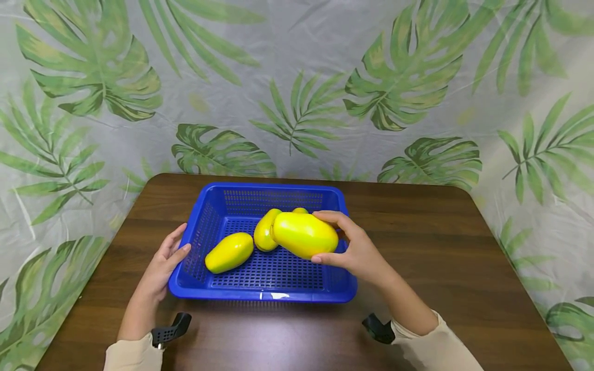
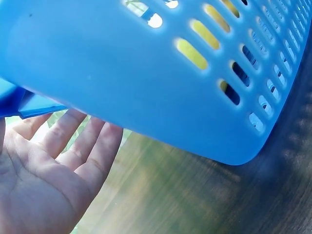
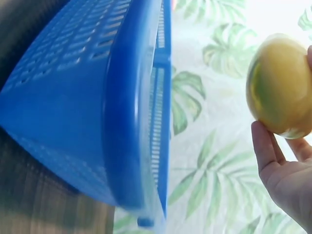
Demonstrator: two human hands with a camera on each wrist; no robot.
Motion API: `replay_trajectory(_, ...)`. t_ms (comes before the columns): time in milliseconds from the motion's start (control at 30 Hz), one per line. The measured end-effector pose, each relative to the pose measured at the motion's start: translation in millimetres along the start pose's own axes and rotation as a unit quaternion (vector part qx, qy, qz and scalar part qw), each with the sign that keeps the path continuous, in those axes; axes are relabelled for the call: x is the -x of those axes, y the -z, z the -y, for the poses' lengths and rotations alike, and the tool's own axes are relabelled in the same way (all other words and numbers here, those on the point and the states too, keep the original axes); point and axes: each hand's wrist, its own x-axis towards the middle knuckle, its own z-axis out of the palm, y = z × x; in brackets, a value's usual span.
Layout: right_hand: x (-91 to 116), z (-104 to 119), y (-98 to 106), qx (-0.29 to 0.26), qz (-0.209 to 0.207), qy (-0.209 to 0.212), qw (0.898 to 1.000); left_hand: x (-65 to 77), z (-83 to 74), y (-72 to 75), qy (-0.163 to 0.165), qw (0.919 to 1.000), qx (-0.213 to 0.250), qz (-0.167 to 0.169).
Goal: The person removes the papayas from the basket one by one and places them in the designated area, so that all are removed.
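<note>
My right hand (image 1: pixel 355 247) holds a large, glossy yellow mango (image 1: pixel 304 234) between thumb and fingers, raised over the right side of the blue basket (image 1: pixel 260 296). In the right wrist view, that mango (image 3: pixel 280 87) shows a greenish patch and has fingertips at its lower end. Inside the basket, one yellow mango (image 1: pixel 229 253) lies on the left and another (image 1: pixel 265 232) near the middle. A further yellow piece (image 1: pixel 300 210) peeks out behind the held one, mostly hidden. My left hand (image 1: pixel 162 265) touches the basket's left rim, its fingers nearly straight under the edge in the left wrist view (image 2: pixel 61 165).
The basket stands on a dark brown wooden table (image 1: pixel 431 247), with slotted walls and floor. A leaf-patterned cloth (image 1: pixel 297 103) hangs behind the table. Black mounts (image 1: pixel 171 330) are strapped at both wrists, near the beige sleeves.
</note>
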Motion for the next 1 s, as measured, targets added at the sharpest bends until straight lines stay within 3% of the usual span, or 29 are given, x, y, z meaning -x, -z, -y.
replay_trajectory(100,3.7,-7.0,6.1,-0.011,-0.019,0.003,1.000,-0.1,0.3,-0.4,-0.006,0.9999,0.009,0.007)
replay_trajectory(300,12.1,-41.5,20.1,-0.040,-0.071,0.009,0.997,-0.3,0.3,-1.2,-0.029,0.9983,0.043,0.027)
replay_trajectory(733,34.9,-76.4,47.2,-0.064,-0.177,-0.078,0.979,0.9,-0.1,-1.2,-0.025,0.9987,0.042,0.016)
replay_trajectory(1000,44.5,-101.9,55.9,-0.052,-0.223,-0.104,0.968,0.0,0.4,-1.6,-0.020,0.9993,0.030,0.009)
